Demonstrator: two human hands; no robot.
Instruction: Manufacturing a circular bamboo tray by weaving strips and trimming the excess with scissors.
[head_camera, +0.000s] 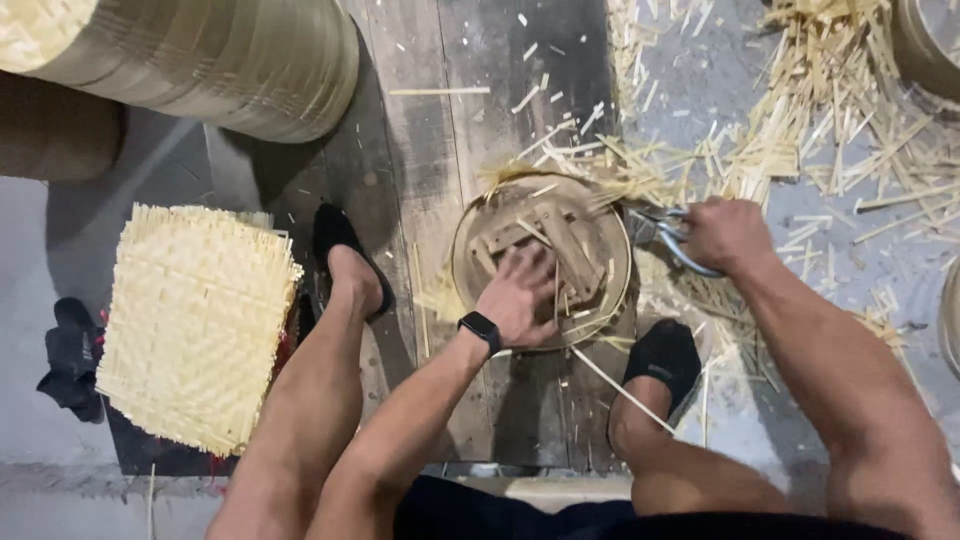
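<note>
Left hand (522, 295) pressed flat, fingers spread, on round tray (478, 228) lying on plank (420, 150) between both feet. Right hand (725, 232) closed around shears (655, 228), blades at tray's right rim among projecting strips (600, 180). Risks judged: left fingertips near cutting line, so a slip could nick them; tray could rotate under 1-handed pressure; loose offcuts (800, 120) underfoot could shift footing; flying slivers likely.

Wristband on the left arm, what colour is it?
Black; the wristband shows plainly in the head view.
</note>
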